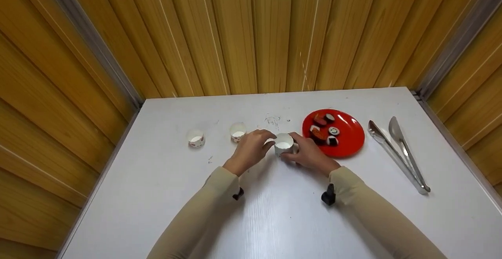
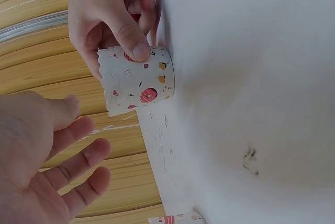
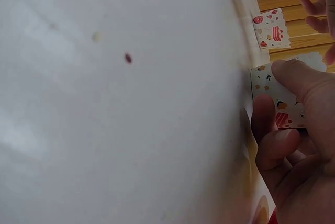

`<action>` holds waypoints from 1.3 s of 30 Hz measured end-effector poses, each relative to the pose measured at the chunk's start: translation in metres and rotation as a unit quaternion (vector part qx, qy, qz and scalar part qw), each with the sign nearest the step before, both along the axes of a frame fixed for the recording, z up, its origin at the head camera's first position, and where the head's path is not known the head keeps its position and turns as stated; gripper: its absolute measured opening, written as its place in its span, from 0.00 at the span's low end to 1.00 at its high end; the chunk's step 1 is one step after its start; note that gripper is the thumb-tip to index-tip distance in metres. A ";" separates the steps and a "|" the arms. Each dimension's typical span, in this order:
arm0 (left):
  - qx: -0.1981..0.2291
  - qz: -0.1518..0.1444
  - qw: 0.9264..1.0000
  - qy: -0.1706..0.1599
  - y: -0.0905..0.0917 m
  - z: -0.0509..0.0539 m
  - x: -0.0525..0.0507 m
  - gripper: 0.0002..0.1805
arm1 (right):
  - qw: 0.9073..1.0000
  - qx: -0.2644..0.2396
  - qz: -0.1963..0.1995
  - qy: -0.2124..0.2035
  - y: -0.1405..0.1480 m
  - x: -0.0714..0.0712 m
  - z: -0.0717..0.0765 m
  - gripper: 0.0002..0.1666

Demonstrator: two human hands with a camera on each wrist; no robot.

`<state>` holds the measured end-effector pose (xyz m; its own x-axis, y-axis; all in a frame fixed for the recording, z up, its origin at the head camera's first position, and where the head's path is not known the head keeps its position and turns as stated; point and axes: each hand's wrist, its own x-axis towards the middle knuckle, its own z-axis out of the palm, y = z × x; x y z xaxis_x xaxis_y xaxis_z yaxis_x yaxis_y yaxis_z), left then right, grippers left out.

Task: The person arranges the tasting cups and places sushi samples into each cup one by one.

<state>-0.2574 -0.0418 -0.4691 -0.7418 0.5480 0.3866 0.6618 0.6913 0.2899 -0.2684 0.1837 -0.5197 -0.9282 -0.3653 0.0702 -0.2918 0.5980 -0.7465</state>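
A white paper baking cup [image 1: 283, 144] with a scalloped rim and small printed pictures stands upright on the table. My right hand [image 1: 310, 152] grips it from the right, its thumb on the near wall in the left wrist view's printed cup [image 2: 137, 80]. To the cup's left, my left hand [image 1: 253, 149] hovers with its fingers loosely bent and apart from the cup, as the left wrist view shows. Two similar cups stand to the left: one paper cup [image 1: 237, 132] just beyond the left hand, partly behind it, and another paper cup [image 1: 195, 139] farther left.
A red plate [image 1: 351, 141] right of the hands bears several sushi-like pieces [image 1: 318, 134]. Metal tongs [image 1: 408, 155] lie on the white table [image 1: 157, 196] at the far right. Wood-patterned panels [image 1: 270, 35] enclose the back and sides.
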 end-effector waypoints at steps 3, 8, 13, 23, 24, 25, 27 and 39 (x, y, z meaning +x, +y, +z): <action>-0.007 -0.007 1.000 -0.007 0.002 -0.001 0.001 0.08 | 1.000 0.004 -0.001 0.006 0.000 0.001 0.000 0.38; -0.015 -0.015 0.999 -0.033 0.006 -0.002 0.003 0.09 | 1.000 0.002 0.000 0.010 0.000 0.003 0.000 0.37; -0.019 -0.021 0.998 -0.057 0.010 -0.003 0.004 0.11 | 1.000 0.003 0.003 0.019 0.001 0.004 -0.001 0.37; -0.018 -0.048 0.994 -0.093 0.017 -0.006 0.005 0.11 | 0.999 0.008 0.002 0.034 0.003 0.007 -0.002 0.36; -0.020 -0.048 0.994 -0.094 0.017 -0.006 0.005 0.10 | 0.999 0.007 0.002 0.033 0.003 0.007 -0.002 0.36; -0.023 -0.047 0.994 -0.095 0.017 -0.007 0.005 0.10 | 1.000 0.005 0.003 0.030 0.003 0.008 -0.002 0.36; -0.031 -0.046 0.994 -0.094 0.018 -0.008 0.005 0.10 | 1.000 0.003 0.003 0.025 0.004 0.008 -0.002 0.36; -0.039 -0.071 0.994 -0.078 0.018 -0.011 0.006 0.06 | 1.000 0.009 0.003 0.020 0.005 0.012 -0.002 0.36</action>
